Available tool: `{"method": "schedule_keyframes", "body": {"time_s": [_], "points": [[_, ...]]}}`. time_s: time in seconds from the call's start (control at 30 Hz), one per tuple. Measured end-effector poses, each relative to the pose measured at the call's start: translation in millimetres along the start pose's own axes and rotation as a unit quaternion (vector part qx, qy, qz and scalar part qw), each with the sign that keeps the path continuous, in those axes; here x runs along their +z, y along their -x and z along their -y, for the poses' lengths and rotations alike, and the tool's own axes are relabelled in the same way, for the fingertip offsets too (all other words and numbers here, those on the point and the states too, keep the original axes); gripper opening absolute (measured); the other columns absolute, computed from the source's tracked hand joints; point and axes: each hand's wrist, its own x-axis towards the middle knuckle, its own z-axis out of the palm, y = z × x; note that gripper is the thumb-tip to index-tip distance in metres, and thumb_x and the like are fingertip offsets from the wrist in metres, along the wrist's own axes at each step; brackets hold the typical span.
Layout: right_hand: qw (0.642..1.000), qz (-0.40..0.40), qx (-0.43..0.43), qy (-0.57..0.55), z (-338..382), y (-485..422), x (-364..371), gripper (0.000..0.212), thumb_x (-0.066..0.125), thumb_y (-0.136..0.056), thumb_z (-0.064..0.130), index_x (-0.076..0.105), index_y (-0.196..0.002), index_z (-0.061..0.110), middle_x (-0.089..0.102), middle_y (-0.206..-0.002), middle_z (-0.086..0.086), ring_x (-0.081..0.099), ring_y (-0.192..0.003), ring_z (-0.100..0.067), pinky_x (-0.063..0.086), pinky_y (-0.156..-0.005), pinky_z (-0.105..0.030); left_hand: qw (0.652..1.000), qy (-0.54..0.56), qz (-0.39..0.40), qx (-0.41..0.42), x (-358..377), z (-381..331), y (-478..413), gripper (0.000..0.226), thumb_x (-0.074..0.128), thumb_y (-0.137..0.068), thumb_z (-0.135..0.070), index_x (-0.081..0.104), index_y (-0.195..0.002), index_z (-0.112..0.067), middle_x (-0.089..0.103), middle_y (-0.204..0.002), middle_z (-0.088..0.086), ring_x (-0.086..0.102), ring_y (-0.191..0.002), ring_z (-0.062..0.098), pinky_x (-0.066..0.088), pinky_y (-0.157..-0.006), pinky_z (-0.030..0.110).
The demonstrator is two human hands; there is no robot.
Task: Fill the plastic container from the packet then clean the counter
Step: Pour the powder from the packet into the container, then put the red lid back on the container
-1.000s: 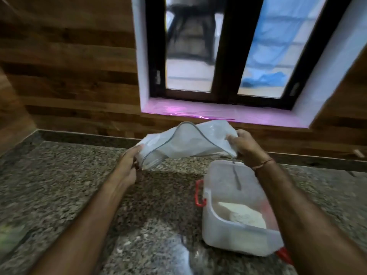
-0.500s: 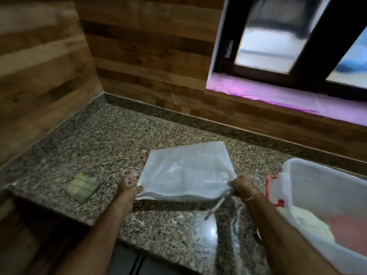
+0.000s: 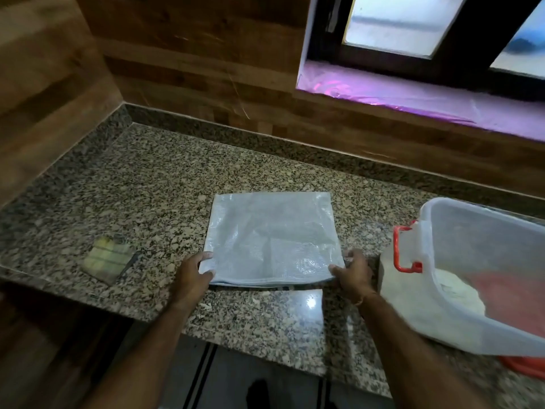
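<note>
A flat, empty-looking translucent white packet (image 3: 272, 236) lies spread on the speckled granite counter (image 3: 153, 196). My left hand (image 3: 193, 274) pinches its near left corner and my right hand (image 3: 352, 274) pinches its near right corner. To the right stands the translucent plastic container (image 3: 483, 240) with a red latch handle (image 3: 402, 249), open on top, holding a heap of white powder (image 3: 458, 293).
A yellow-green scrub pad (image 3: 107, 258) lies on the counter at the left near the front edge. Wooden panel walls close the left side and the back. A window with a pink-lit sill (image 3: 413, 98) sits at the back right. A red lid edge (image 3: 525, 367) shows under the container.
Both hands brought the packet from above the container down to the left and laid it flat on the counter. The view turned left and downward.
</note>
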Motion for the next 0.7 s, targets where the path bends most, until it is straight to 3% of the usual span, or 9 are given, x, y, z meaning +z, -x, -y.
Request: {"method": "schedule_keyframes", "body": {"time_s": [0.1, 0.17, 0.3, 0.5, 0.6, 0.7], "points": [[0.994, -0.012, -0.045, 0.097, -6, 3, 3, 0.034, 0.069, -0.083, -0.004, 0.053, -0.105, 0.017, 0.071, -0.099, -0.016, 0.069, -0.087, -0.031, 0.061, -0.076, -0.046, 0.998, -0.062, -0.026, 0.005, 6, 1, 10, 0.042, 0.074, -0.085, 0.006, 0.068, -0.124, -0.009, 0.054, -0.142, 0.015, 0.049, -0.137, 0.034, 0.041, -0.111, 0.039], [0.986, -0.007, -0.08, 0.149, -7, 5, 2, 0.026, 0.061, -0.086, -0.006, 0.059, -0.104, 0.012, 0.07, -0.102, -0.02, 0.067, -0.088, -0.033, 0.06, -0.078, -0.05, 0.995, -0.095, -0.039, -0.004, 7, -2, 16, 0.046, 0.077, -0.085, 0.001, 0.065, -0.127, -0.011, 0.049, -0.145, 0.016, 0.048, -0.135, 0.035, 0.043, -0.108, 0.041], [0.969, -0.007, -0.143, 0.199, 2, 17, -4, 0.027, 0.061, -0.093, 0.006, 0.062, -0.121, 0.006, 0.058, -0.122, -0.022, 0.062, -0.099, -0.035, 0.055, -0.088, -0.038, 0.979, -0.183, -0.091, -0.023, 8, -25, 26, 0.06, 0.083, -0.078, -0.018, 0.057, -0.131, -0.02, 0.047, -0.138, 0.015, 0.051, -0.118, 0.038, 0.05, -0.096, 0.051], [0.963, -0.017, -0.249, 0.097, 50, 47, -32, 0.046, 0.067, -0.091, 0.012, 0.053, -0.134, 0.013, 0.048, -0.134, -0.011, 0.049, -0.104, -0.016, 0.043, -0.085, -0.028, 0.983, -0.122, -0.116, 0.067, 27, -116, 46, 0.067, 0.079, -0.087, -0.028, 0.048, -0.146, -0.02, 0.042, -0.15, 0.015, 0.039, -0.136, 0.036, 0.046, -0.101, 0.052], [0.945, -0.028, -0.326, 0.0, 79, 64, -66, 0.044, 0.066, -0.093, 0.018, 0.052, -0.135, 0.016, 0.044, -0.127, -0.001, 0.054, -0.114, -0.022, 0.052, -0.098, -0.044, 0.977, -0.084, -0.126, 0.149, 43, -174, 67, 0.061, 0.076, -0.09, -0.031, 0.05, -0.144, -0.021, 0.045, -0.147, 0.014, 0.038, -0.136, 0.034, 0.044, -0.103, 0.051], [0.913, -0.068, -0.396, -0.067, 93, 76, -120, 0.042, 0.066, -0.093, 0.019, 0.054, -0.133, 0.017, 0.047, -0.123, 0.003, 0.055, -0.112, -0.019, 0.054, -0.096, -0.048, 0.966, -0.063, -0.131, 0.216, 70, -234, 97, 0.058, 0.073, -0.091, -0.036, 0.051, -0.144, -0.023, 0.046, -0.147, 0.01, 0.039, -0.137, 0.032, 0.04, -0.106, 0.046]]}}
